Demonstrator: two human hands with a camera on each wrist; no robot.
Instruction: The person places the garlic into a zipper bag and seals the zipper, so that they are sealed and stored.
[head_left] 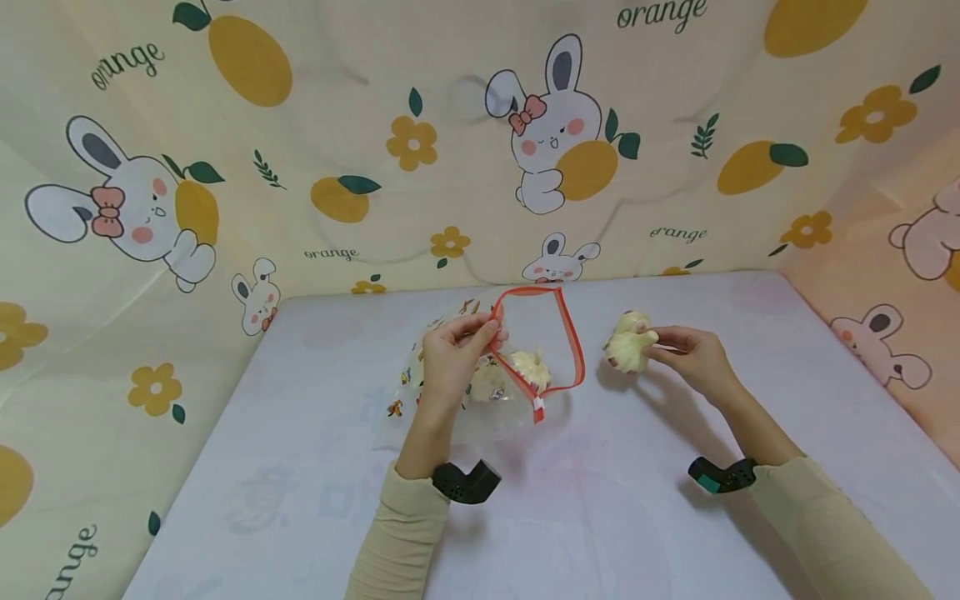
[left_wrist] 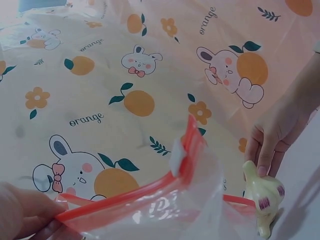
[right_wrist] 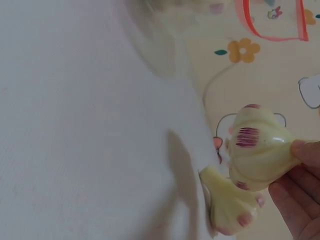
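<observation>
My left hand [head_left: 452, 360] pinches the red rim of a clear zip bag [head_left: 442, 421] printed with small pictures, and its mouth gapes toward the right. Inside the bag lies a pale garlic bulb [head_left: 531, 367]; a second pale shape beside it is blurred by the plastic. To the right of the bag, my right hand [head_left: 696, 360] pinches a glossy garlic bulb [right_wrist: 257, 150] with purple marks by its stem. Just beyond that one, another garlic bulb [right_wrist: 234, 207] lies on the table. In the left wrist view a white slider [left_wrist: 177, 157] sits on the red rim.
A pale table [head_left: 600, 508] spreads beneath both hands. Cloth [head_left: 450, 100] printed with rabbits and oranges rises behind it and along both sides. Each wrist wears a black camera band, such as the left one [head_left: 467, 482].
</observation>
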